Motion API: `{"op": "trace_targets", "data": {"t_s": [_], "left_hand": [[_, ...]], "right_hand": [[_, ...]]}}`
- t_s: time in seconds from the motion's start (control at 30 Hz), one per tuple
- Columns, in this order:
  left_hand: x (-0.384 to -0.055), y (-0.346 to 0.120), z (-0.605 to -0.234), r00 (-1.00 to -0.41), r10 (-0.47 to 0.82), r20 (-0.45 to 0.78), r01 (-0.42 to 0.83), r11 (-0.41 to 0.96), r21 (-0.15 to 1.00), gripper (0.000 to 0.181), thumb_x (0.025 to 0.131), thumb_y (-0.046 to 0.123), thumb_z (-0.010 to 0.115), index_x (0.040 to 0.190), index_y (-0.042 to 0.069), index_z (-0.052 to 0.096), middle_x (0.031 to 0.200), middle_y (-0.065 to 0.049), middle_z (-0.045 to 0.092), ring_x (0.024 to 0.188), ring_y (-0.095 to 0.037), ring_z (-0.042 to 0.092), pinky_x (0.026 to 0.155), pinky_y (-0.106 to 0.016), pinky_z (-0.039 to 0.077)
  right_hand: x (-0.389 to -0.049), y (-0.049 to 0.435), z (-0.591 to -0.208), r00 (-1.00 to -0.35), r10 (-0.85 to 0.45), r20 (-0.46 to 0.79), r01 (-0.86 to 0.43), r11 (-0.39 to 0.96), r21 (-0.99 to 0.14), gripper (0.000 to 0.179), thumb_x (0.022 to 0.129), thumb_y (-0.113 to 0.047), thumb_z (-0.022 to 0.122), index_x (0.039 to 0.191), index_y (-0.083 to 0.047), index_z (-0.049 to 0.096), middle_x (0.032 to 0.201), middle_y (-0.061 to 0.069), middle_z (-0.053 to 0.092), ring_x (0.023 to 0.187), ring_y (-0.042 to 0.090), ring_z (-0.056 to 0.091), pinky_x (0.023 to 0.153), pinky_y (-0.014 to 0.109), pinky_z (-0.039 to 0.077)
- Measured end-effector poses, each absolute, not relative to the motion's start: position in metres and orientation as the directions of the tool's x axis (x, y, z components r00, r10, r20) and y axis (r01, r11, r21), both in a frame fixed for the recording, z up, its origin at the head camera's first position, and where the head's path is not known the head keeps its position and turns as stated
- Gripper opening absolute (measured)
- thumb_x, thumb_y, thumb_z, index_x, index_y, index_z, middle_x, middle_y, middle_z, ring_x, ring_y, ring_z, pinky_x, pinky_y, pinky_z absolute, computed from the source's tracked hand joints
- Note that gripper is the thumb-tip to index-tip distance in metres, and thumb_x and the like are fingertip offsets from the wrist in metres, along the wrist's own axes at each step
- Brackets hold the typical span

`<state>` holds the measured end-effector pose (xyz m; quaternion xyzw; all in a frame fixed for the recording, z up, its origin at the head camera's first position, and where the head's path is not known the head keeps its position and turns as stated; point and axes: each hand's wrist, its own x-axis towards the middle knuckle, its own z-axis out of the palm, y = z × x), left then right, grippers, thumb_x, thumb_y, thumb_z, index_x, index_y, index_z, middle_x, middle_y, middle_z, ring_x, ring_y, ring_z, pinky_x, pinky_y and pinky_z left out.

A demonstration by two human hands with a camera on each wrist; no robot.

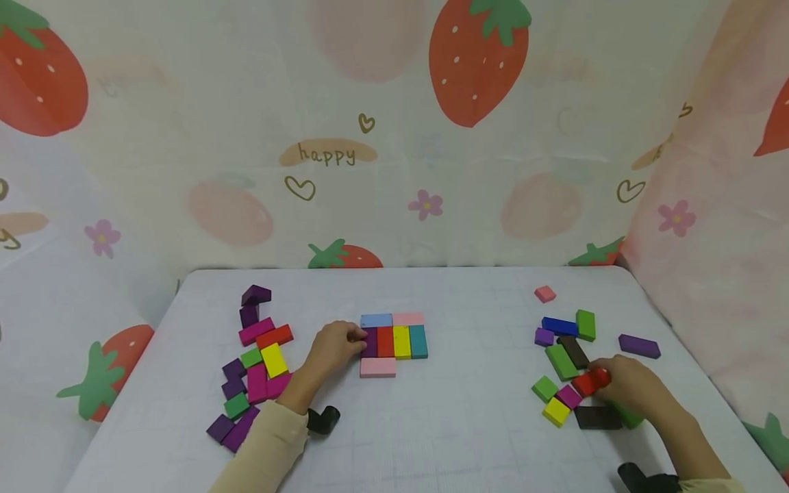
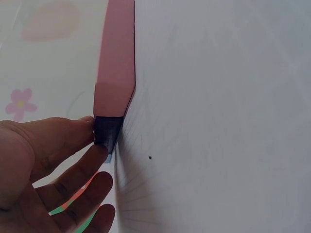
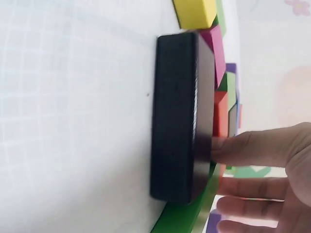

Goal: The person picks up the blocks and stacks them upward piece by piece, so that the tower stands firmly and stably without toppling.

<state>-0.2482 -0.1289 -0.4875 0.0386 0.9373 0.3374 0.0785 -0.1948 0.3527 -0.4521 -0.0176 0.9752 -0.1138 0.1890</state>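
In the middle of the table, a flat group of blocks lies together. My left hand [image 1: 335, 348] holds the purple block [image 1: 369, 342] at its left side, thumb and forefinger on its ends in the left wrist view. To the right of that block stand a red block [image 1: 385, 342], a yellow block [image 1: 402, 342] and a teal block [image 1: 418, 342]. A light blue block [image 1: 376, 320] and a pink block [image 1: 408, 318] line the back; another pink block [image 1: 378, 368] lies in front. Within the right-hand pile, my right hand [image 1: 631, 387] pinches a red block [image 1: 585, 384] behind a black block [image 3: 172, 116].
A loose pile of purple, magenta, green, red and yellow blocks, including a magenta block [image 1: 257, 383], spreads along the left. At the right lie a blue block [image 1: 559, 326], several green blocks, a yellow block [image 1: 557, 412] and a separate purple block [image 1: 639, 346]. A printed cloth hangs behind.
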Motion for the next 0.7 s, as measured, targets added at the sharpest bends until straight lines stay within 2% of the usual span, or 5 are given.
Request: {"op": "trace_targets", "data": {"t_s": [0.33, 0.47, 0.6, 0.7], "left_hand": [[-0.248, -0.129, -0.489, -0.987, 0.111, -0.12, 0.007, 0.76, 0.65, 0.02, 0.089, 0.015, 0.071, 0.108, 0.011, 0.074, 0.101, -0.007, 0.068, 0.095, -0.02, 0.058, 0.092, -0.039, 0.054], [-0.248, -0.129, -0.49, -0.986, 0.118, -0.117, 0.014, 0.762, 0.647, 0.02, 0.088, 0.015, 0.071, 0.108, 0.01, 0.074, 0.1, -0.007, 0.068, 0.094, -0.02, 0.058, 0.091, -0.039, 0.054], [-0.248, -0.129, -0.49, -0.985, 0.123, -0.119, 0.016, 0.763, 0.647, 0.02, 0.088, 0.015, 0.071, 0.107, 0.01, 0.073, 0.1, -0.006, 0.068, 0.093, -0.02, 0.058, 0.091, -0.038, 0.054], [-0.247, -0.129, -0.489, -0.985, 0.124, -0.119, 0.019, 0.765, 0.644, 0.019, 0.089, 0.015, 0.071, 0.107, 0.01, 0.071, 0.099, -0.006, 0.068, 0.093, -0.019, 0.058, 0.091, -0.038, 0.054]], "right_hand": [[-0.193, 0.364, -0.456, -0.94, -0.146, -0.308, -0.09, 0.978, -0.19, 0.047, 0.079, -0.03, 0.079, 0.115, -0.002, 0.068, 0.092, 0.011, 0.066, 0.082, 0.022, 0.056, 0.074, 0.046, 0.055], [-0.191, 0.368, -0.452, -0.945, -0.174, -0.278, -0.138, 0.98, -0.145, 0.051, 0.078, -0.038, 0.079, 0.114, -0.003, 0.069, 0.094, 0.013, 0.066, 0.085, 0.025, 0.056, 0.075, 0.048, 0.056], [-0.186, 0.369, -0.441, -0.953, -0.161, -0.255, -0.113, 0.975, -0.194, 0.053, 0.076, -0.039, 0.08, 0.114, -0.004, 0.068, 0.098, 0.014, 0.067, 0.089, 0.029, 0.058, 0.076, 0.051, 0.056], [-0.184, 0.367, -0.431, -0.962, -0.157, -0.223, -0.097, 0.962, -0.255, 0.052, 0.078, -0.036, 0.08, 0.116, -0.003, 0.067, 0.098, 0.013, 0.068, 0.089, 0.028, 0.059, 0.073, 0.048, 0.056]]}}
